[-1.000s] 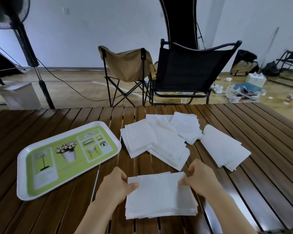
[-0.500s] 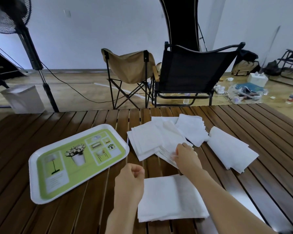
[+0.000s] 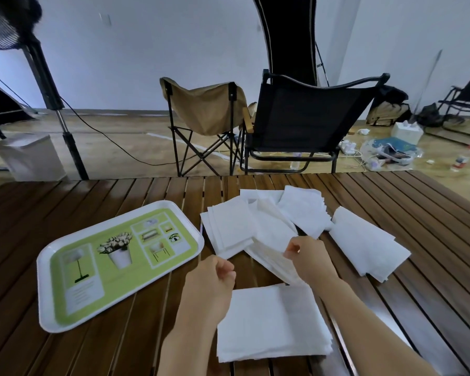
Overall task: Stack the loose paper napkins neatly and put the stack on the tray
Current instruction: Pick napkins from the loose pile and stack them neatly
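On the slatted wooden table (image 3: 391,202) the paper napkins lie in several heaps. Nearest the person sits a squared-up stack of napkins (image 3: 272,327), flat on the slats between the two forearms. The left hand (image 3: 210,283) hovers just beside that stack's left edge, near its far corner; its fingers are curled loosely toward the palm and nothing is in them. I cannot tell whether its heel touches the paper.

The right hand (image 3: 308,256) is reached out beyond the stack, at the near edge of the middle pile of loose napkins (image 3: 269,232). Its thumb and fingers are pinched on the raised edge of that pile, where a few sheets lift and fan slightly off the table. How many sheets it has between its fingers is not clear.

To the left of the middle pile, overlapping it, lies another small bundle of napkins (image 3: 227,226), close to the tray's right rim. Behind them a tilted bundle (image 3: 303,210) rests at the back, and well to the right of the right hand a further bundle (image 3: 366,242) spreads out alone.

The white-rimmed green tray (image 3: 45,267), printed with a flowerpot and furniture pictures, sits on the table to the left of the left hand, with no napkins on it.

Beyond the table stand a tan folding chair (image 3: 206,107) and a black camp chair (image 3: 307,115).
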